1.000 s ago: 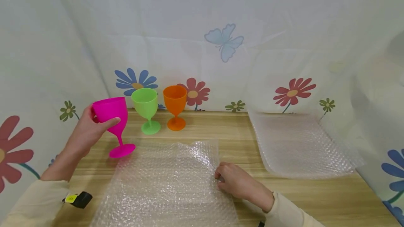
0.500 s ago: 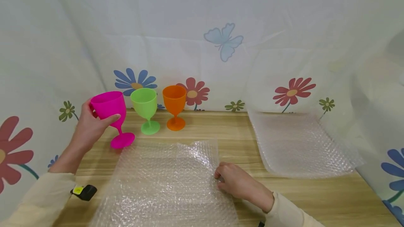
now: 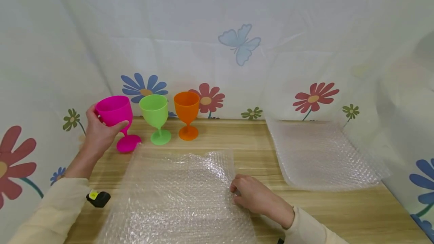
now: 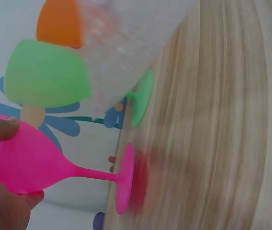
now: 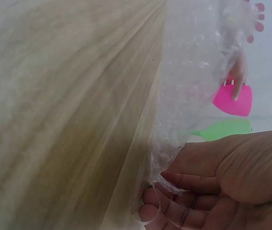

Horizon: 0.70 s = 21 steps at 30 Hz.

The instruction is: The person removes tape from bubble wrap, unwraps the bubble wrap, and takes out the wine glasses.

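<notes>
At the left of the head view my left hand (image 3: pixel 101 133) grips the bowl of a pink goblet (image 3: pixel 116 110), thumb on the near side. The goblet is nearly upright. Its foot (image 4: pixel 125 178) is at or just above the tabletop; I cannot tell which. Beside it stand a green goblet (image 3: pixel 154 110) and an orange goblet (image 3: pixel 187 108), both upright. My right hand (image 3: pixel 255 195) pinches the right edge of a bubble wrap sheet (image 3: pixel 179 199) in front of the goblets. In the right wrist view a bit of the wrap (image 5: pixel 167 184) shows between the fingers.
A second bubble wrap sheet (image 3: pixel 325 157) lies at the right, its edges curling up. The wood-grain tabletop (image 3: pixel 251 138) ends at a white curtain (image 3: pixel 190 18) printed with flowers and a butterfly, which also hangs along both sides.
My left hand has carried the pink goblet back toward the curtain, and slightly left, in line with the other goblets. My right hand keeps its place on the bubble wrap.
</notes>
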Each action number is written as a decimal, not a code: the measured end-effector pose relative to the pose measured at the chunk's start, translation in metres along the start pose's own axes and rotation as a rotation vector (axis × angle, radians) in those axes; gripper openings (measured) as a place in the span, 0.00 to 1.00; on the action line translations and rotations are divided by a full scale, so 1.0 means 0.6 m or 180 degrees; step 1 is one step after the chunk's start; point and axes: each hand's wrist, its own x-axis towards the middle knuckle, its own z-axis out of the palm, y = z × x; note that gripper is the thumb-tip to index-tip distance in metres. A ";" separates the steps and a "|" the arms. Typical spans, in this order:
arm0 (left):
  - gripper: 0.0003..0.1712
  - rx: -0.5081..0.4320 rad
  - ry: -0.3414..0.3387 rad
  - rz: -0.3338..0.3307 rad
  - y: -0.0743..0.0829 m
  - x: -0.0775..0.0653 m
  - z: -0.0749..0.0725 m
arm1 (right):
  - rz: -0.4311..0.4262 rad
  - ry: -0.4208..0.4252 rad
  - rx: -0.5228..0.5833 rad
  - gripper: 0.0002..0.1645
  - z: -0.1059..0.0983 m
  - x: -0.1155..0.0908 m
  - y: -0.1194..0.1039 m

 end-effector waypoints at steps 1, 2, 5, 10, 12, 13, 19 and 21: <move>0.58 0.0005 0.0025 -0.0010 -0.003 0.002 0.002 | 0.0003 0.0006 -0.0006 0.09 0.000 0.000 0.000; 0.58 0.0009 0.0042 -0.0019 -0.006 0.005 0.005 | 0.0004 0.0011 -0.0009 0.09 0.001 0.000 0.000; 0.58 -0.0008 0.0044 -0.0023 -0.017 0.010 0.012 | 0.0003 0.0023 -0.0021 0.09 0.002 0.000 0.001; 0.59 0.0006 -0.0036 0.0061 -0.028 0.009 0.011 | 0.0009 0.0012 -0.0025 0.09 0.002 0.000 -0.002; 0.60 0.0024 -0.0108 0.0127 -0.029 0.009 0.008 | 0.0033 -0.0018 -0.0012 0.10 0.000 0.001 -0.004; 0.59 0.0035 -0.0148 0.0162 -0.029 0.009 0.007 | 0.0048 -0.0031 -0.0002 0.10 -0.001 0.001 -0.004; 0.58 0.0149 -0.0311 0.0221 -0.030 0.010 0.005 | 0.0210 -0.0025 0.0146 0.11 -0.004 0.006 0.001; 0.58 0.0162 -0.0323 0.0199 -0.030 0.010 0.005 | 0.0273 -0.0004 0.0199 0.11 -0.006 0.007 0.003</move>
